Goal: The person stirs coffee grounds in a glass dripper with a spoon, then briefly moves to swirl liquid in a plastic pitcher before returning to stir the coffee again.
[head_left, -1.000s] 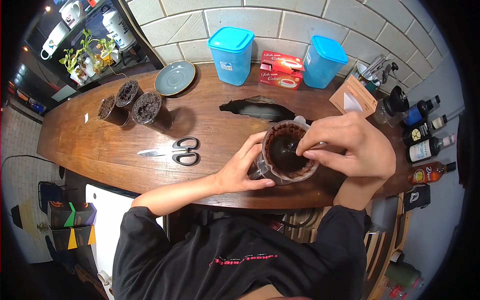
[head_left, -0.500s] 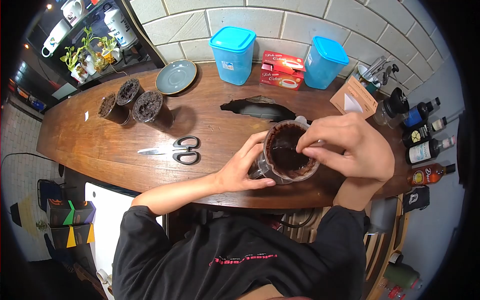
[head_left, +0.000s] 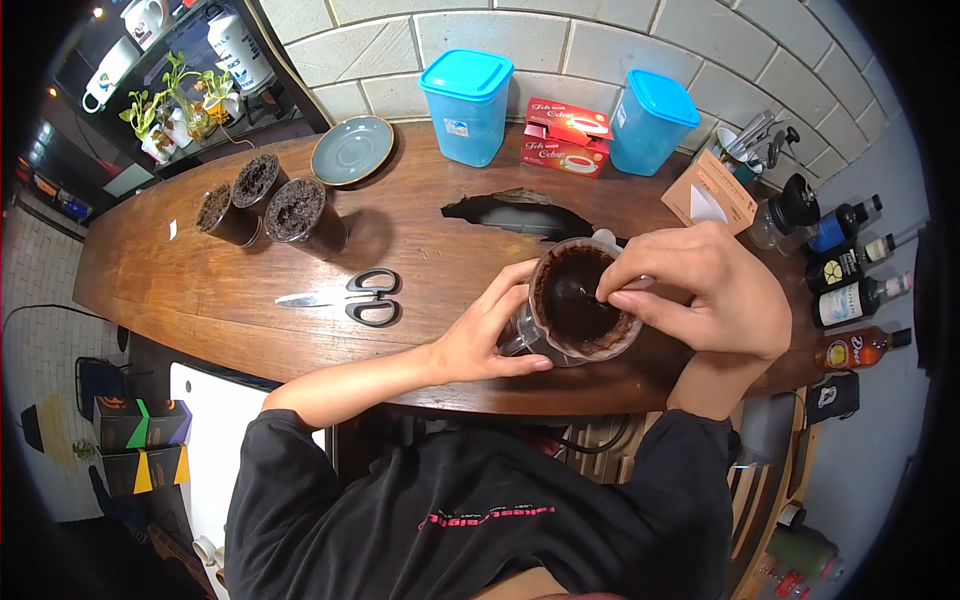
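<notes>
A clear coffee dripper [head_left: 519,338] stands near the table's front edge, lined with a paper filter [head_left: 612,343]. Dark, wet coffee [head_left: 575,305] fills the filter, with grounds clinging to its sides. My left hand [head_left: 490,335] holds the dripper from the left, fingers behind and thumb in front. Over the right rim, my right hand [head_left: 700,290] pinches a thin metal spoon [head_left: 646,282]. Only a short piece of the spoon shows between the fingers; its lower end dips into the dark coffee and is hidden.
Black-handled scissors [head_left: 372,297] lie left of my hands. Beyond are several cups of dark grounds [head_left: 298,212], a grey saucer [head_left: 352,151], blue-lidded containers [head_left: 467,110] and a red tea box [head_left: 565,140]. A jagged hole [head_left: 515,215] breaks the tabletop. Bottles [head_left: 845,300] line the right.
My right hand has shifted slightly with the spoon over the coffee. My left hand stays on the dripper.
</notes>
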A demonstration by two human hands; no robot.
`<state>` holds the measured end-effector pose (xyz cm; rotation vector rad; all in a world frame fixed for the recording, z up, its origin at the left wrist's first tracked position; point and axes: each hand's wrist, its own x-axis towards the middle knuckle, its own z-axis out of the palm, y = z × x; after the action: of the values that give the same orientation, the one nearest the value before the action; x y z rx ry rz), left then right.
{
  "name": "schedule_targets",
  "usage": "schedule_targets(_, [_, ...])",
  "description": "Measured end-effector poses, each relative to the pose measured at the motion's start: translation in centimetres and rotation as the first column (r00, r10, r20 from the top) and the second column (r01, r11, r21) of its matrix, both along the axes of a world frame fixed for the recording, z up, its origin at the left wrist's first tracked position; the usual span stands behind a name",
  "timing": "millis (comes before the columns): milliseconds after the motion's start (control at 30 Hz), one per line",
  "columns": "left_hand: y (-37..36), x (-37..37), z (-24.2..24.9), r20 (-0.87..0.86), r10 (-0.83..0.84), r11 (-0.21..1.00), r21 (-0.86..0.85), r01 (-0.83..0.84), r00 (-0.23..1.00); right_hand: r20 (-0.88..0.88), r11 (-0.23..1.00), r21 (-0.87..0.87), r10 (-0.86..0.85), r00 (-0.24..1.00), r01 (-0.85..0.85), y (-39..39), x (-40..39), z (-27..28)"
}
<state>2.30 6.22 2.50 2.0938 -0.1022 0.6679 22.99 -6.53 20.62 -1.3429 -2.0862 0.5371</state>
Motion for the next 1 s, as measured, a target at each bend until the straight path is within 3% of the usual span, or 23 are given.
schedule_targets(333, [0.05,0.01,0.06,0.001,-0.005,1.0,0.008,0.004,1.0,0.01,0.996,-0.086,0.007,1.0,-0.006,-0.11,0.27,0.57])
schedule_targets(1000, [0.02,0.06,-0.11,0.019,-0.006,1.0,0.001,0.006,1.0,0.018,0.999,-0.031,-0.036,0.999,0.037,-0.14,0.14,0.23])
